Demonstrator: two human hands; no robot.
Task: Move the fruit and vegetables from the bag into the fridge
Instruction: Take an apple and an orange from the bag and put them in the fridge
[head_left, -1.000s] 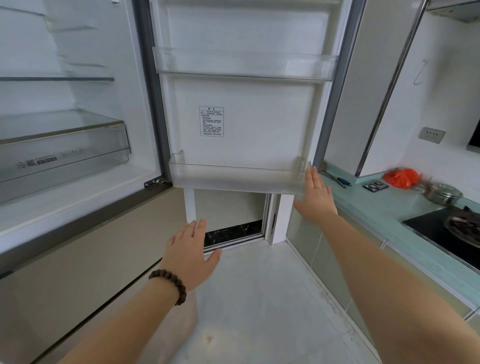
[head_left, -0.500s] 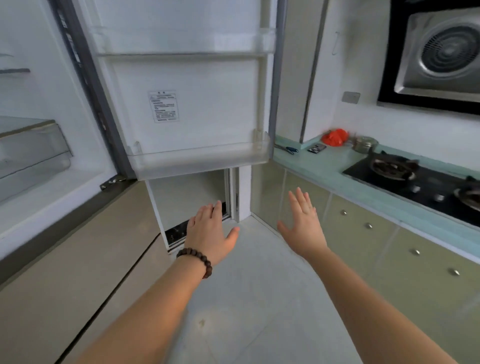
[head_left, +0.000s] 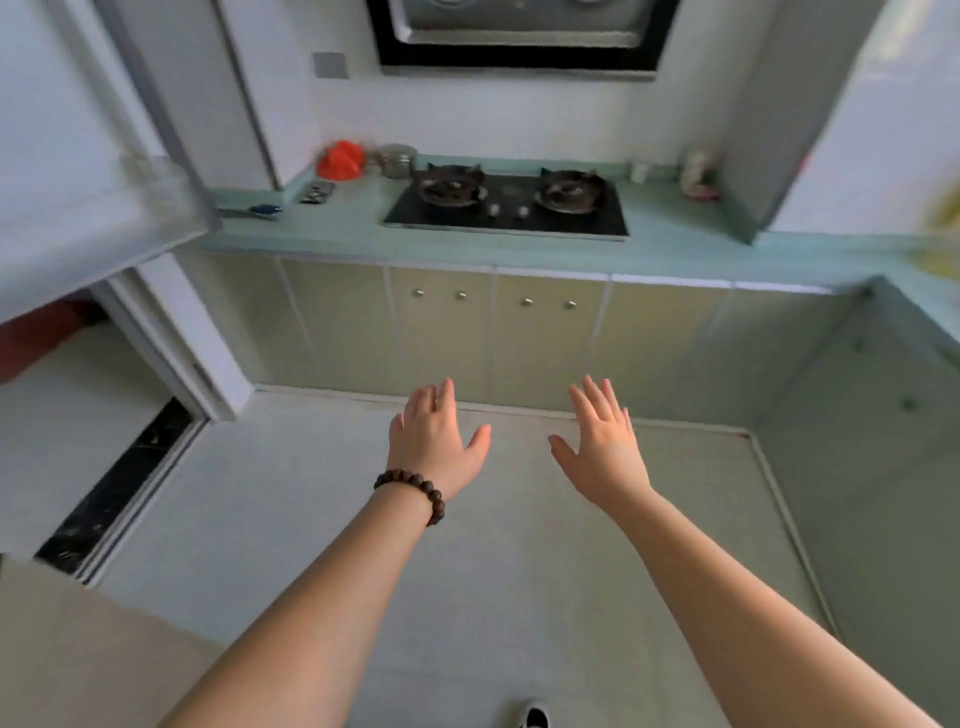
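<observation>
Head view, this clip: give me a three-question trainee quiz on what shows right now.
1. True or false: the left hand holds a vegetable.
2. Which wrist wears the beaded bracelet? A left, B right.
3. Fill in: the red bag lies on the ____, left of the gas hob.

Key: 1 false, both it and the right hand are empty, fingers spread. 2 A. 3 countertop.

I see a home kitchen: gas hob (head_left: 506, 203) at twelve o'clock, teal counter (head_left: 675, 244), open fridge door (head_left: 78, 182) at ten.
</observation>
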